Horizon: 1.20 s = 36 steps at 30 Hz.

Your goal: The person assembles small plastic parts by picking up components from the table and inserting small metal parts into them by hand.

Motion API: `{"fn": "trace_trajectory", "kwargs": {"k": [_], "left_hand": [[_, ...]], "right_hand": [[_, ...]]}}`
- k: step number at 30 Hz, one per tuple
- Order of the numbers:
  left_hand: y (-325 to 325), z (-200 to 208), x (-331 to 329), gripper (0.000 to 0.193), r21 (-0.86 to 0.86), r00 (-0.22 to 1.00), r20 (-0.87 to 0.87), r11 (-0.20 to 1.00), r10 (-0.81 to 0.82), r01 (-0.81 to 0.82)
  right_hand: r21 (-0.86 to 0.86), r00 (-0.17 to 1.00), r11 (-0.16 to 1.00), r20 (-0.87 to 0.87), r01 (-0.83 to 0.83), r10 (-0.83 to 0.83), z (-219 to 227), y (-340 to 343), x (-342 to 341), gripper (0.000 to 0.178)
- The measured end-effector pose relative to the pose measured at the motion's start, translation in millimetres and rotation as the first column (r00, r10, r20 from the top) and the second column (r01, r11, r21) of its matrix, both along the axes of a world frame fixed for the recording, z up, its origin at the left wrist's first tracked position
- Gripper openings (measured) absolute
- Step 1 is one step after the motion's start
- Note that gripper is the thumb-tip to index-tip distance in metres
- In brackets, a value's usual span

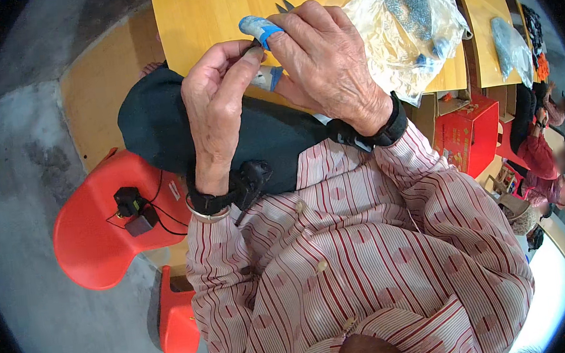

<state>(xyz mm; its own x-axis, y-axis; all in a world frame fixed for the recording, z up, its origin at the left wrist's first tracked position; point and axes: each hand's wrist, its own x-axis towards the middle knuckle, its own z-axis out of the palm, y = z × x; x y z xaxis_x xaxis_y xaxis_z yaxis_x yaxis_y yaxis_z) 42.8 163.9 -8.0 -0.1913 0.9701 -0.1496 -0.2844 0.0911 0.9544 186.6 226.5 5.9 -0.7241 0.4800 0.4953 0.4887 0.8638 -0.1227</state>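
Note:
My left hand [213, 92] pinches a small dark piece [254, 44] between thumb and fingertips, just above the table's near edge. Its kind is too small to make out. Close against it, my right hand [330, 63] has curled fingers. Blue wrapping [261, 31] covers its index finger, and more blue and white wrapping [265, 78] shows around the thumb. What the right fingers hold, if anything, is hidden. Beyond the right knuckles, the grey tips of a bladed tool [285, 6] show on the table. Both wrists carry black straps.
A yellow wooden table [206, 10] bears a clear plastic bag [379, 49] with dark mesh-like contents at the right. Dark trousers [158, 113] cover my lap. On the left, a red chair [91, 238] holds small black devices. A red box [472, 135] and other people are at the right.

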Motion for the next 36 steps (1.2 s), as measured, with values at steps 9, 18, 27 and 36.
{"fn": "trace_trajectory", "kwargs": {"k": [9,18,27,36], "left_hand": [[-0.2,2.6,-1.3,0.023,0.026,0.992,0.118,0.999,-0.040,0.037],[-1.0,0.2,-8.7,0.030,0.011,0.963,0.230,0.990,-0.139,0.140],[-0.8,-5.2,-8.4,0.024,0.026,0.957,0.281,0.998,-0.066,0.061],[-2.6,-4.9,-9.1,0.021,0.045,0.957,0.287,0.999,-0.034,0.022]], "right_hand": [[-0.023,0.992,0.999,-0.122,-0.022,0.019,-12.8,0.4,-0.5,0.044],[-0.131,0.971,0.985,-0.224,-0.116,0.085,-14.1,5.5,4.7,0.050],[-0.117,0.931,0.978,-0.343,-0.174,0.125,-20.9,9.4,-3.3,0.035],[-0.168,0.911,0.967,-0.396,-0.191,0.111,-23.6,7.2,-4.9,0.039]]}}
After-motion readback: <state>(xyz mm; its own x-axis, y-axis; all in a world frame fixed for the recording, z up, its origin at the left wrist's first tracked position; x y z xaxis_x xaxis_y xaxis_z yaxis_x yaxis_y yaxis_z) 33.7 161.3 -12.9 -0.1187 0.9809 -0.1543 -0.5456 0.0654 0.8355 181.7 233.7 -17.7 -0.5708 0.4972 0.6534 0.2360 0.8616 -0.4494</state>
